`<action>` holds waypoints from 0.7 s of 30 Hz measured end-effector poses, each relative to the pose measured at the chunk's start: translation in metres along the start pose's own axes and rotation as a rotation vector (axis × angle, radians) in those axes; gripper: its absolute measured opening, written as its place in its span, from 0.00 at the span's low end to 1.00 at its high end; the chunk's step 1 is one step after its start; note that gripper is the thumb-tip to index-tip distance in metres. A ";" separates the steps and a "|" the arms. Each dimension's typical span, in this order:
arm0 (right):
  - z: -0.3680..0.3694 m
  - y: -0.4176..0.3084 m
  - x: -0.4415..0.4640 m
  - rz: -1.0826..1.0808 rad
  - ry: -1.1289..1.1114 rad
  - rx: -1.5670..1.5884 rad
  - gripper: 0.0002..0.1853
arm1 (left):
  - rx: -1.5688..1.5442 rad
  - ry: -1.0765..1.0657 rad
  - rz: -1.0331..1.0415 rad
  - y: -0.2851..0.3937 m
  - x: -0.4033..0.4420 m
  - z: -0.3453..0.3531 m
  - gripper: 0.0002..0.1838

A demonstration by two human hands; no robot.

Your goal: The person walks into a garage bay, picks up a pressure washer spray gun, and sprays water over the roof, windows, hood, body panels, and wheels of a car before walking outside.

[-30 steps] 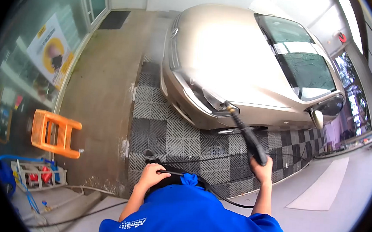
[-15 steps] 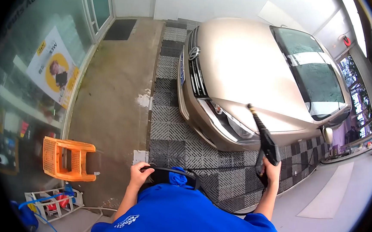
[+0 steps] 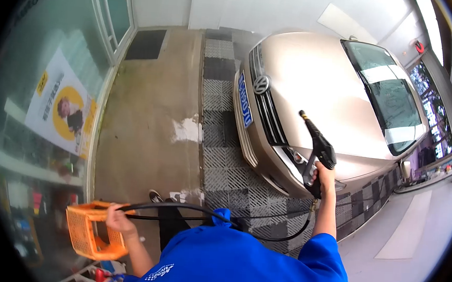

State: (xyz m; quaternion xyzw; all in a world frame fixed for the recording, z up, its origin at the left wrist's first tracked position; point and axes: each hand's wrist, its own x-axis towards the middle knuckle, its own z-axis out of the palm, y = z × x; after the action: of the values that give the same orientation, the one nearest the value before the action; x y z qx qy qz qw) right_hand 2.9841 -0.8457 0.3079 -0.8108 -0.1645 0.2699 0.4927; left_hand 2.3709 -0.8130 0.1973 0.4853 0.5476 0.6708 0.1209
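Observation:
My right hand [image 3: 325, 178] is wrapped round the grip of a black pressure washer gun [image 3: 322, 150], whose nozzle points up and left over the car's hood. From the bottom of the grip a black hose [image 3: 298, 233] curves down and left past my blue shirt. Out to the left, my left hand [image 3: 119, 221] is closed on a bend of that hose, in front of the orange plastic stool. A beige car [image 3: 314, 84] stands ahead with its grille and blue number plate facing left.
The orange stool [image 3: 86, 231] stands at lower left, with a rack of bottles [image 3: 96, 274] below it. A glass front with a poster [image 3: 61, 103] runs along the left. Grey floor tiles [image 3: 224, 167] lie beside wet concrete [image 3: 149, 109].
My left hand has swung out left and down, drawing the hose with it. The gun has moved slightly up and left. My view has shifted, and a shoe now shows.

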 end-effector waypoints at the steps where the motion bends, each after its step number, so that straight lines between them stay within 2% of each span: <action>1: 0.026 0.003 -0.001 0.064 -0.078 0.030 0.09 | -0.020 0.016 0.029 -0.024 0.033 -0.016 0.21; 2: 0.051 0.002 0.000 0.121 -0.149 0.065 0.09 | -0.051 0.030 0.058 -0.043 0.072 -0.025 0.22; 4: 0.112 -0.011 -0.013 0.182 -0.112 0.159 0.09 | 0.116 0.123 0.345 -0.049 0.164 -0.021 0.23; 6: 0.156 -0.021 -0.019 0.168 -0.158 0.296 0.08 | 0.019 0.003 0.468 -0.057 0.262 -0.022 0.22; 7: 0.173 -0.027 -0.021 0.171 -0.146 0.373 0.07 | 0.072 0.056 0.574 -0.060 0.311 -0.013 0.21; 8: 0.184 -0.031 -0.019 0.169 -0.118 0.391 0.07 | 0.128 0.109 0.676 -0.058 0.357 0.001 0.21; 11: 0.197 -0.044 -0.021 0.136 0.078 0.496 0.06 | 0.070 -0.036 0.929 -0.045 0.465 0.060 0.20; 14: 0.185 -0.062 -0.019 0.069 0.278 0.472 0.08 | -0.052 -0.202 1.156 -0.026 0.511 0.162 0.20; 16: 0.171 -0.071 -0.012 0.037 0.433 0.470 0.09 | -0.167 -0.329 1.196 -0.029 0.517 0.230 0.20; 18: 0.160 -0.079 -0.003 -0.019 0.611 0.424 0.10 | -0.367 -0.425 1.145 -0.020 0.508 0.290 0.19; 21: 0.165 -0.105 0.008 -0.076 0.755 0.375 0.10 | -0.492 -0.589 1.093 -0.036 0.511 0.355 0.15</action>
State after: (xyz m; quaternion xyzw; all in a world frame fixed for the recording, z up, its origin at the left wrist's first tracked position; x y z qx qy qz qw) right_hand 2.8918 -0.6761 0.3378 -0.7425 0.0498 -0.0392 0.6668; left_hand 2.3800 -0.2258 0.4062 0.8141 -0.0021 0.5805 0.0153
